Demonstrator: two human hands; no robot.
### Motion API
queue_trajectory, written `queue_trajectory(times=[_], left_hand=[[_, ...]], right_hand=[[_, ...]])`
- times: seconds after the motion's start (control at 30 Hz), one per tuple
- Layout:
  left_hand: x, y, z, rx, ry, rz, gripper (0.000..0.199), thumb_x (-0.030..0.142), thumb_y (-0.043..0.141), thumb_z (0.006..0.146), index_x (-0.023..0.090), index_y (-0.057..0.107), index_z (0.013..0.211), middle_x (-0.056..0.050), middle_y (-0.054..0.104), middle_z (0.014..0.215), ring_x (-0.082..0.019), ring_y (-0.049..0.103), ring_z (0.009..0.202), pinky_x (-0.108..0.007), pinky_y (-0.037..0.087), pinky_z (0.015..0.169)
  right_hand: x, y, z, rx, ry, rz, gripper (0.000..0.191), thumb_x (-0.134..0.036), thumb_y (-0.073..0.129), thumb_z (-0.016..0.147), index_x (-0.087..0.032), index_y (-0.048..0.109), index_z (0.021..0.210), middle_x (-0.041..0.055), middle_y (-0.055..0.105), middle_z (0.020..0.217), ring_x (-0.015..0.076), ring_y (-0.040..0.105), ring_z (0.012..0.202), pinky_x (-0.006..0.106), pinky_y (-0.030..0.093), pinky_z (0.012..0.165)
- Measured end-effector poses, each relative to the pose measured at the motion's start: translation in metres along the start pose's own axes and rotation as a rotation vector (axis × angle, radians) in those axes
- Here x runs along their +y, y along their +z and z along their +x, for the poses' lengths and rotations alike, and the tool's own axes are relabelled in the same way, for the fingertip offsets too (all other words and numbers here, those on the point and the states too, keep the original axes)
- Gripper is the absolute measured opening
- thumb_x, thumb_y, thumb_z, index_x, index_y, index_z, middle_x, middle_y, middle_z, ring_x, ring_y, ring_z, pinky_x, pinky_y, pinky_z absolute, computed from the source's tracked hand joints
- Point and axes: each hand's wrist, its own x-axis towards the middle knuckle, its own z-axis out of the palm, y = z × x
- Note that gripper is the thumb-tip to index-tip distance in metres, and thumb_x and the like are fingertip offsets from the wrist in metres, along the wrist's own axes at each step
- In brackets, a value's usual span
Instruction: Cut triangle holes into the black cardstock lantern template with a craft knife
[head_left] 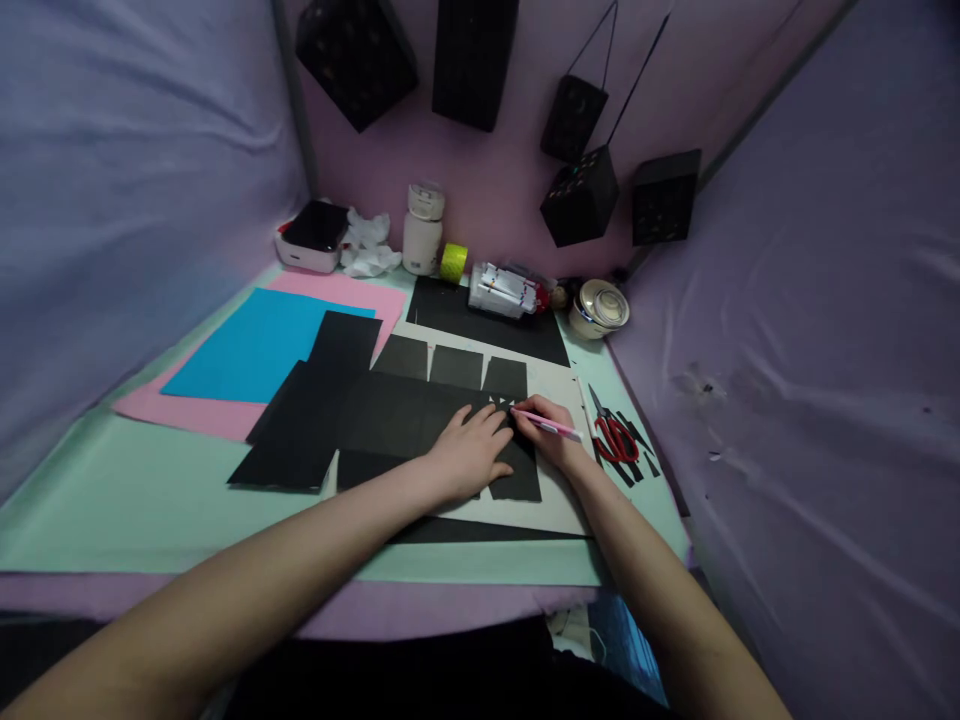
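A large sheet of black paper (401, 415) with flaps cut along its sides lies over a pale board (559, 490). My left hand (471, 452) rests flat on the sheet, fingers spread. In my right hand (549, 425), a slim pink craft knife (551, 426) is gripped like a pen, its tip at the paper just right of my left fingertips. Small white triangular shapes (502, 400) show in the black paper near that tip; the blade itself is too small to make out.
Red-handled scissors (616, 440) lie at the right among black paper scraps (643, 462). Blue paper (240, 345) and pink paper (142, 405) are at the left. Along the back stand a white bottle (422, 240), yellow tape (454, 262) and a round tin (600, 305). Black boxes (581, 197) hang above.
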Motion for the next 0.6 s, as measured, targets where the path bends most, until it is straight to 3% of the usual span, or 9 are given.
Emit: queue_trajectory(times=[0.33, 0.6], left_hand=[[0.000, 0.003, -0.008, -0.001, -0.003, -0.009, 0.051, 0.049, 0.052, 0.095, 0.018, 0.052, 0.135, -0.013, 0.039, 0.152, -0.028, 0.027, 0.145, -0.048, 0.018, 0.117], [-0.002, 0.007, -0.007, 0.013, 0.010, -0.006, 0.050, 0.049, 0.051, 0.095, 0.018, 0.052, 0.135, -0.014, 0.040, 0.152, -0.029, 0.026, 0.145, -0.051, 0.019, 0.116]], right_hand=[[0.000, 0.002, -0.006, 0.031, -0.026, -0.068, 0.024, -0.040, 0.056, 0.085, -0.018, 0.064, 0.082, 0.0046, 0.069, 0.078, 0.0158, 0.059, 0.067, 0.027, 0.045, 0.064], [-0.008, 0.000, -0.007, 0.041, 0.000, -0.071, 0.022, -0.040, 0.056, 0.082, -0.020, 0.059, 0.074, 0.0034, 0.066, 0.072, 0.0157, 0.056, 0.063, 0.027, 0.042, 0.060]])
